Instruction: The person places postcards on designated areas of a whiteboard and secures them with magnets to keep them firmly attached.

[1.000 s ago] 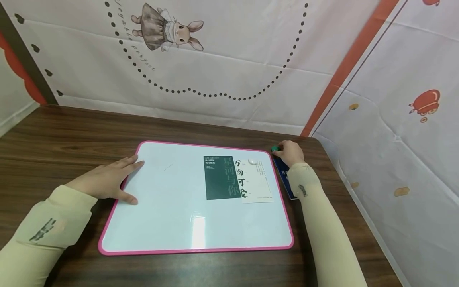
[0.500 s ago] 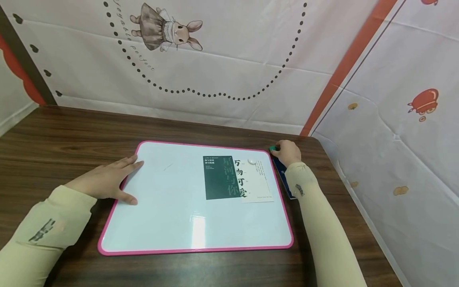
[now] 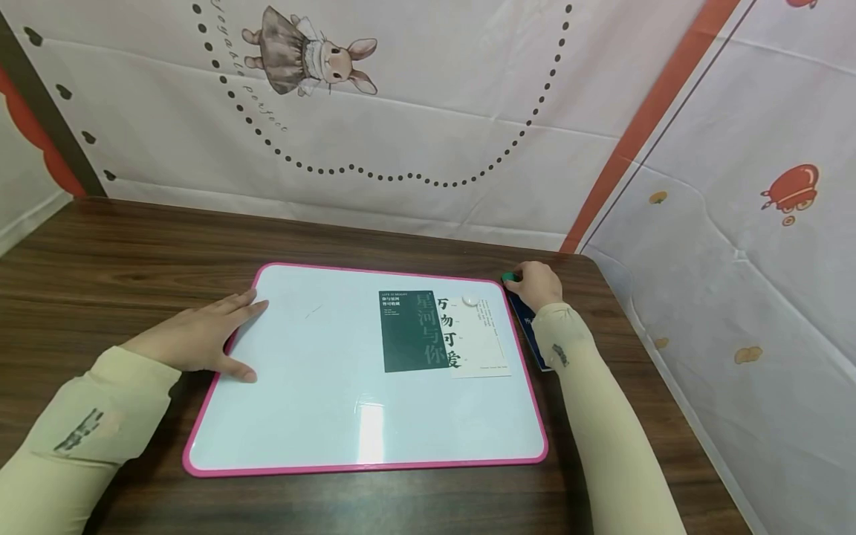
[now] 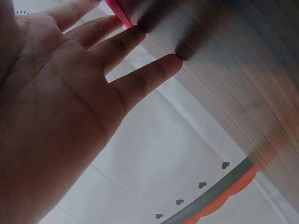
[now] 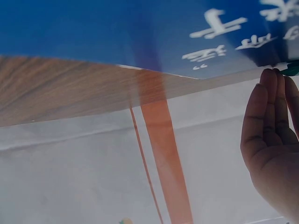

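Two hands by the board (image 3: 321,416): left (image 3: 194,338) spread flat on its left edge, right (image 3: 538,284) pinching a green magnet (image 3: 511,278) at its far right corner.

The scene is evenly and brightly lit; glare is seen on the whiteboard (image 3: 364,438) (a pale vertical streak). Both wrist views are blurred, the table (image 4: 243,70) smeared.

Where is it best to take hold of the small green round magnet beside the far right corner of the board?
Probably pinch the small green round magnet by its rim, from above. It is low and lies on the brown wooden table, close to the pink-framed whiteboard, and the right hand already touches it.
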Tool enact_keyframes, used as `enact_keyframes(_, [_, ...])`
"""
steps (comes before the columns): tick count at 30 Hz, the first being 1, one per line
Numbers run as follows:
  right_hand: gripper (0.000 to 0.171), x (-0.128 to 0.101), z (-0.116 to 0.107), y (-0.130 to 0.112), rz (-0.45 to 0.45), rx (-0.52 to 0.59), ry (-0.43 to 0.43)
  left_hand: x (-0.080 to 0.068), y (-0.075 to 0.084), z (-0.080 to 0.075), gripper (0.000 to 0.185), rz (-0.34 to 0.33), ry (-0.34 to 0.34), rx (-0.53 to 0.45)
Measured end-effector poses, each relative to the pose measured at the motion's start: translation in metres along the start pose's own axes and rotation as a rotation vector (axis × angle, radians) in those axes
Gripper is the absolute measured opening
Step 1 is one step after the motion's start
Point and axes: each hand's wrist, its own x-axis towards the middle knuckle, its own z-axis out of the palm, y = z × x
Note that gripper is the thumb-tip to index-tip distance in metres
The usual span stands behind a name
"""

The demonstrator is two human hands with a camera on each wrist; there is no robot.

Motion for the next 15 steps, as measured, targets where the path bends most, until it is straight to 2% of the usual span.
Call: enact_keyframes(15, [0.044, -0.002, -0.0016, 0.0008, 0.015, 0.006, -0.009, -0.0002, 0.0002, 0.0001, 0.123, 0.003, 0.006, -0.002])
